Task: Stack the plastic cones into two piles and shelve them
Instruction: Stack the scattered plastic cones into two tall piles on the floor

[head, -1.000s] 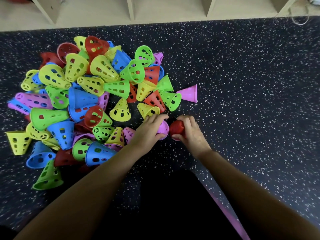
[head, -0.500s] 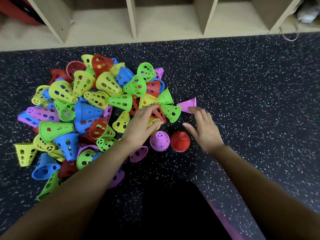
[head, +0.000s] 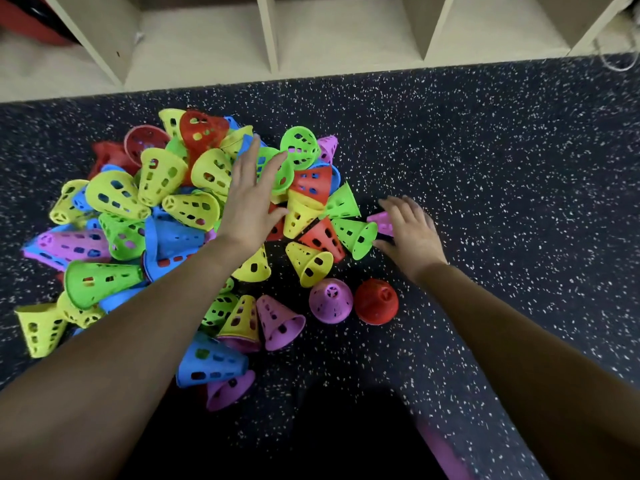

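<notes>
A heap of perforated plastic cones (head: pixel 166 216) in yellow, green, blue, red and purple lies on the dark speckled floor at left. Two cones stand upright side by side near me: a purple cone (head: pixel 330 300) and a red cone (head: pixel 376 301). My left hand (head: pixel 251 199) stretches flat over the middle of the heap, fingers apart, above a green cone (head: pixel 280 168). My right hand (head: pixel 410 230) hovers open over a purple cone lying on its side (head: pixel 381 221) at the heap's right edge, holding nothing.
A beige wooden shelf unit (head: pixel 273 32) with several open compartments runs along the far edge of the floor. A red object (head: pixel 31 22) sits in the leftmost compartment. Bare speckled floor (head: pixel 502 185) extends to the right of the heap.
Both hands let go of the upright purple and red cones and moved away from me, the left onto the heap's middle, the right to the purple cone on its side. The view tilted up.
</notes>
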